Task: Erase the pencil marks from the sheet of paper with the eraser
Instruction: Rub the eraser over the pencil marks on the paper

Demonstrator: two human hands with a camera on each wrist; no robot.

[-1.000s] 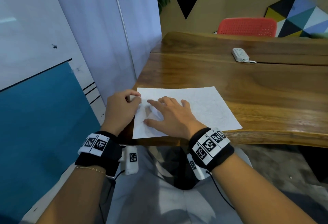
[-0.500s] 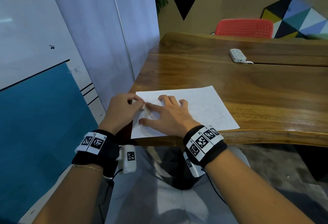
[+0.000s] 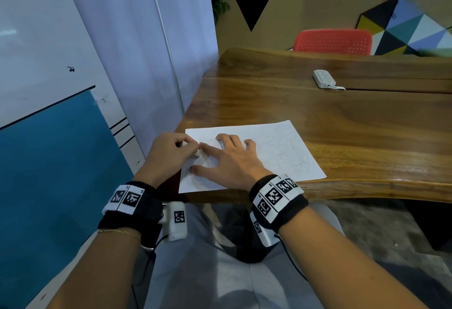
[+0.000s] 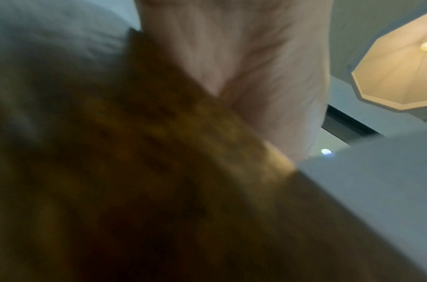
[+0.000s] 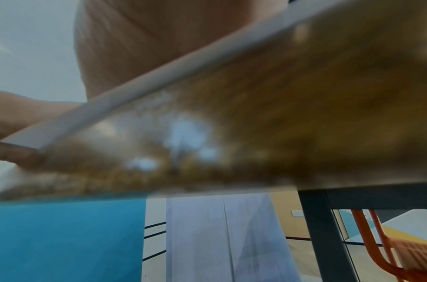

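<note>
A white sheet of paper (image 3: 276, 152) with faint pencil scribbles lies at the near left corner of the wooden table (image 3: 342, 125). My left hand (image 3: 171, 154) sits at the sheet's left edge, fingers curled and pinching a small white eraser (image 3: 196, 154) that peeks out at the fingertips, down on the paper. My right hand (image 3: 232, 162) lies flat on the sheet with fingers spread, its index finger right beside the eraser. The left wrist view shows only a blurred palm (image 4: 243, 66). The right wrist view shows the paper's edge (image 5: 159, 76) over the table's rim.
A white power strip (image 3: 324, 78) lies far back on the table, with a red chair (image 3: 332, 41) behind it. A white curtain (image 3: 146, 64) and a blue wall panel (image 3: 49, 162) stand close on the left. The table's front edge runs just under my wrists.
My left hand has slid a little nearer along the sheet's left edge, up against the right index finger. The right hand stays pressed flat on the paper.
</note>
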